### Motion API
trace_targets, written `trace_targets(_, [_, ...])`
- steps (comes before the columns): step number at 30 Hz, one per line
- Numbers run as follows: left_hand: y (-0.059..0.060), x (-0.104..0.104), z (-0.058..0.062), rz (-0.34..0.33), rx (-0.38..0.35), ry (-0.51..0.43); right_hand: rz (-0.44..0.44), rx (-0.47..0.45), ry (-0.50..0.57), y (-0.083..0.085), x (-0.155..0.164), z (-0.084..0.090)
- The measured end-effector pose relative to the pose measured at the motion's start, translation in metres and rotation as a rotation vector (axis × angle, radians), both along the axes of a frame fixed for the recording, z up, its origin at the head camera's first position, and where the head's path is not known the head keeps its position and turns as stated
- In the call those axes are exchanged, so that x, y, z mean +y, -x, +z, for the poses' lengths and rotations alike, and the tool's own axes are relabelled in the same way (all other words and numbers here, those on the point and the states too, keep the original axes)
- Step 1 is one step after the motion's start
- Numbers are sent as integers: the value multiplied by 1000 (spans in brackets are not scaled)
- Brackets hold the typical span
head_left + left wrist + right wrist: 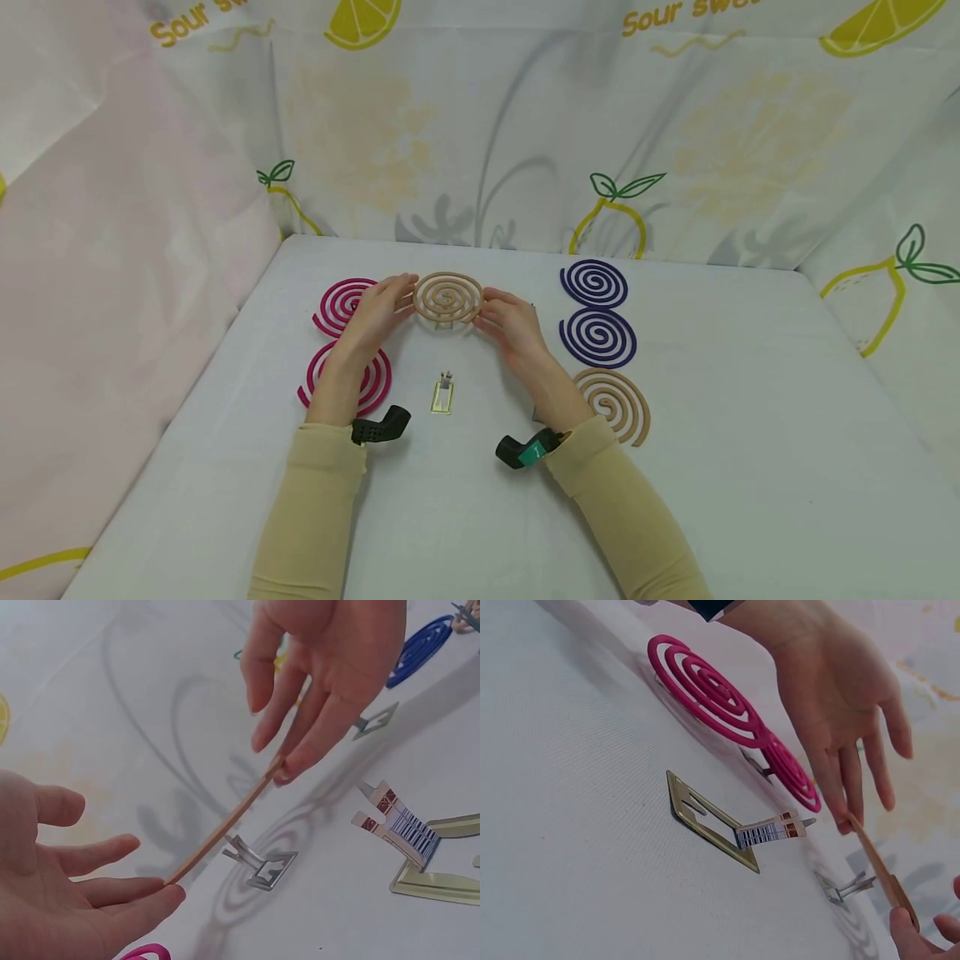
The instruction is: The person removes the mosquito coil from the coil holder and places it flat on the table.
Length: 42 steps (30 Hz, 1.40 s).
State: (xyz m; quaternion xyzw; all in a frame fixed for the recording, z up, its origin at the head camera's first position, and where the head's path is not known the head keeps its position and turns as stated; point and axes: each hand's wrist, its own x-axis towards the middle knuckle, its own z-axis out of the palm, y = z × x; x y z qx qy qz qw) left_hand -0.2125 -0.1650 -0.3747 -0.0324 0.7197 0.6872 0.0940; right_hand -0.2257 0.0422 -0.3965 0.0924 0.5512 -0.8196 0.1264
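Observation:
Between my two hands is a tan mosquito coil (447,298), lifted off the table. At its left edge, the fingertips of my left hand (380,310) hold the rim. The fingertips of my right hand (513,325) hold the opposite rim. In the left wrist view the coil shows edge-on and tilted, its shadow on the table below. Under it stands a small silver metal coil stand (271,870) with upright prongs. Nearer to me lies a gold-coloured stand (442,394) with a printed upright tab.
Two pink coils (385,375) lie at the left, partly behind my left arm. On the right are two dark blue coils (598,337) and another tan coil (633,398), partly covered by my right forearm. A patterned cloth (480,125) hangs behind the white table (750,417).

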Motion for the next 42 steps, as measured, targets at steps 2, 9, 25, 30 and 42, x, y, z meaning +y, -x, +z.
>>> trace_targets(2, [0,1,1,2,5,-11,-5,6,3,0,0,1])
trace_targets(9, [-1,3,6,5,25,-19,-38,46,21,1,1,2])
trace_targets(25, [-2,7,13,4,55,-47,-91,72,-1,0,5,5])
trace_targets(30, [-3,9,15,5,63,-63,-104,75,8,0,6,6])
trace_targets(42, [-6,15,19,7,73,-54,-125,84,12,2,10,7])
